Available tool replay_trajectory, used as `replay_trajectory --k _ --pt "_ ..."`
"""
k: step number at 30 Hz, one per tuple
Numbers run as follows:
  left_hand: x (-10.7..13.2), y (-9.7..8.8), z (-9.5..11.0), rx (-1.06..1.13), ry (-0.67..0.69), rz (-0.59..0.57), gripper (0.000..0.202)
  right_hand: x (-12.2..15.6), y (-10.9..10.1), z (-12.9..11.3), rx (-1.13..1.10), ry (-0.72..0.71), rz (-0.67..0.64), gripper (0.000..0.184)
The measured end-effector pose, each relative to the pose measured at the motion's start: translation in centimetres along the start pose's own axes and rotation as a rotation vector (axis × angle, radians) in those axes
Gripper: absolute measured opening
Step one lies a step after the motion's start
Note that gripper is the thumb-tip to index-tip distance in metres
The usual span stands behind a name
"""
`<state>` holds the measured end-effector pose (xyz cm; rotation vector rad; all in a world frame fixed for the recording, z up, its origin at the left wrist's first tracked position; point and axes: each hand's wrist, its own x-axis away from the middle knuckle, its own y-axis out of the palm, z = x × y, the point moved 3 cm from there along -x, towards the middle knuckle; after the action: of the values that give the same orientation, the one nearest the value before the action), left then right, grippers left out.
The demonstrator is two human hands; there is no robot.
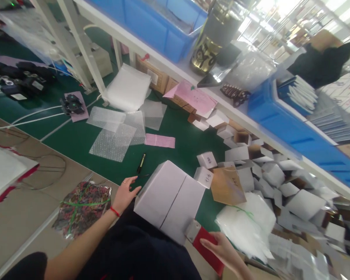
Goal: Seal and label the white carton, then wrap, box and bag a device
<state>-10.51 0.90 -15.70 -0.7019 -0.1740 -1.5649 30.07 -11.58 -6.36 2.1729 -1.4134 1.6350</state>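
A closed white carton (170, 200) rests at the near edge of the green table (76, 136), against my dark clothing. My left hand (126, 193), a red band at its wrist, lies open with its fingers against the carton's left side. My right hand (221, 249) grips a red tape dispenser (205, 249) whose grey head sits at the carton's lower right corner. A black pen (141, 162) lies just beyond the left hand.
Bubble-wrap sheets (113, 134) and a pink slip (160, 140) lie mid-table. Many small white boxes (268, 175) pile up at right, beside a clear bag (245, 225). Blue bins (303, 136) sit on the white shelf above. A foil-lined patterned sheet (81, 208) lies by my left arm.
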Motion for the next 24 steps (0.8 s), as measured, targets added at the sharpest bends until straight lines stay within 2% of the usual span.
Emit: replay_trajectory --k 2,4,5,7,9,10,12,14,18,24 --pt "2.2 0.8 2.4 -0.035 0.143 -0.045 0.053 0.1 -0.1 -0.6 -0.014 0.000 -0.043 0.059" --pt "4.7 2.6 5.4 -0.147 0.383 -0.078 0.049 0.2 -0.3 -1.1 -0.028 -0.002 -0.080 0.057" --pt "6.0 4.0 6.7 -0.219 0.528 -0.124 0.049 0.1 -0.5 -1.3 -0.031 -0.001 -0.085 0.056" --pt "8.1 7.7 8.5 -0.364 0.804 -0.302 0.057 0.1 -0.9 -1.6 -0.030 -0.003 -0.086 0.054" --pt "9.4 11.5 9.0 -0.535 0.978 -0.469 0.073 0.3 -1.3 -1.9 -0.027 -0.014 -0.093 0.053" --pt "9.6 13.0 8.8 -0.625 1.031 -0.502 0.080 0.4 -1.6 -2.0 -0.033 -0.022 -0.105 0.052" --pt "9.5 15.0 8.2 -0.771 1.097 -0.490 0.089 1.0 -2.0 -2.3 -0.063 -0.028 -0.138 0.050" --pt "9.3 15.7 7.7 -0.848 1.137 -0.449 0.093 1.6 -2.4 -2.5 -0.108 -0.028 -0.163 0.045" --pt "9.2 15.3 7.7 -0.912 1.152 -0.423 0.098 2.5 -2.9 -2.5 -0.182 -0.031 -0.210 0.039" --pt "9.3 15.4 8.0 -0.992 1.128 -0.430 0.102 3.1 -4.2 -1.5 -0.174 -0.041 -0.254 0.040"
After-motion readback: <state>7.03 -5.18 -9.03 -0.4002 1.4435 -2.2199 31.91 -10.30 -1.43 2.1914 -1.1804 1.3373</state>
